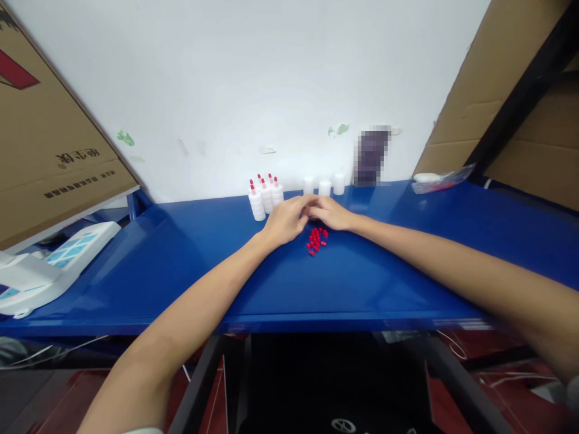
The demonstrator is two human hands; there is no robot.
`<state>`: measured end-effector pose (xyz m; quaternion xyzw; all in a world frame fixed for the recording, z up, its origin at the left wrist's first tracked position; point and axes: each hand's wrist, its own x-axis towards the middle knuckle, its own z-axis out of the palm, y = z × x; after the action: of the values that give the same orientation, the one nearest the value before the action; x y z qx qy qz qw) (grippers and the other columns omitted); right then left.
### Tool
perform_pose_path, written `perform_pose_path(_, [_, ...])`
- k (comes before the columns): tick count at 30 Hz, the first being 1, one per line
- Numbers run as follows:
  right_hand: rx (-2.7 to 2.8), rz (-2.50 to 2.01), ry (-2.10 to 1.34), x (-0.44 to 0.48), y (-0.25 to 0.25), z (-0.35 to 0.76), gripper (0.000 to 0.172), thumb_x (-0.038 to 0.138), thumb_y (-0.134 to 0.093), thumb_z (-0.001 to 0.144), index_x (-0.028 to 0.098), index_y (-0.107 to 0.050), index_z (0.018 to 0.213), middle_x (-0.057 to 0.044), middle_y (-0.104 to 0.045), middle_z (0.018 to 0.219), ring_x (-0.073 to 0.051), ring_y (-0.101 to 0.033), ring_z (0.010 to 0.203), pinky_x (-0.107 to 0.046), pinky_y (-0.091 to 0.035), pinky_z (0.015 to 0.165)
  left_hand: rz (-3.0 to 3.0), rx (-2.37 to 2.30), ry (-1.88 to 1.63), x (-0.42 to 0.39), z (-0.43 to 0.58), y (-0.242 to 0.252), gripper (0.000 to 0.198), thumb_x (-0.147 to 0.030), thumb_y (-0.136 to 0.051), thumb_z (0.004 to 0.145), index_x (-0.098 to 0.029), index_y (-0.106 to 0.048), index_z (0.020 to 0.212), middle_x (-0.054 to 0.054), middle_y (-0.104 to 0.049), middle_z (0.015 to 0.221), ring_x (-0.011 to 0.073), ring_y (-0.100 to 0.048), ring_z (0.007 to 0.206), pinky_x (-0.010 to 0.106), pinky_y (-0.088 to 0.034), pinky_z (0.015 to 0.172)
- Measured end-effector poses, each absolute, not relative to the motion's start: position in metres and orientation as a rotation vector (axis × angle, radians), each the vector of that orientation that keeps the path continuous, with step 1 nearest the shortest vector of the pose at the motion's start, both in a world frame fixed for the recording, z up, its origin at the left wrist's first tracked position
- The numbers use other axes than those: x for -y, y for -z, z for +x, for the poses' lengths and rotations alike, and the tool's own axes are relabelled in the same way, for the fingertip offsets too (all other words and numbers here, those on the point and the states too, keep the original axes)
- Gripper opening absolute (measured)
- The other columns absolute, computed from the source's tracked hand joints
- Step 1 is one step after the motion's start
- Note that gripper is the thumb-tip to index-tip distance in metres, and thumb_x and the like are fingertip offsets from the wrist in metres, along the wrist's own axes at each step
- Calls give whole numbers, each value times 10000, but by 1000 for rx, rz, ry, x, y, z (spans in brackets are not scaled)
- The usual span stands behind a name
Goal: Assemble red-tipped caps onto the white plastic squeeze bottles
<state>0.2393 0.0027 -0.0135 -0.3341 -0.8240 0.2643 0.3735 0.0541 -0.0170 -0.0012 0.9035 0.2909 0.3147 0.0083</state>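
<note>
My left hand (286, 220) and my right hand (331, 212) meet over the middle of the blue table, fingers curled together. Whatever lies between them, if anything, is hidden. Just in front of them is a loose pile of small red caps (315, 239). Left of my hands stands a group of white bottles (257, 205) with red tips, upright near the wall. Behind my right hand are white bottles without red tips (339, 184), partly hidden by my fingers.
A blue table (181, 253) runs along a white wall. At the left are a white device (85, 244) and a large cardboard box (49, 132). A clear plastic bag (446, 181) lies at the back right beside cardboard (479, 90).
</note>
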Motion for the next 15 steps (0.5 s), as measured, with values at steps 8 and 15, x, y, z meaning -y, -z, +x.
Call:
perform_pose_path(8, [2105, -871, -627, -4, 14, 239, 264, 346, -515, 881, 137, -664, 946, 2, -598, 666, -158, -535, 649, -297, -424, 691, 2845, -1024, -949, 19, 52, 2, 491, -107, -531, 862, -213, -566, 1340, 70, -722, 1119, 197, -673, 875, 311, -515, 767])
perform_pose_path(15, [2167, -889, -604, -6, 11, 239, 140, 246, -480, 804, 174, -593, 763, 18, -581, 650, -142, -506, 612, -279, -387, 648, 2833, -1043, -950, 18, 55, 4, 313, -153, -555, 863, -167, -631, 1166, 87, -697, 1027, 204, -647, 868, 319, -510, 763])
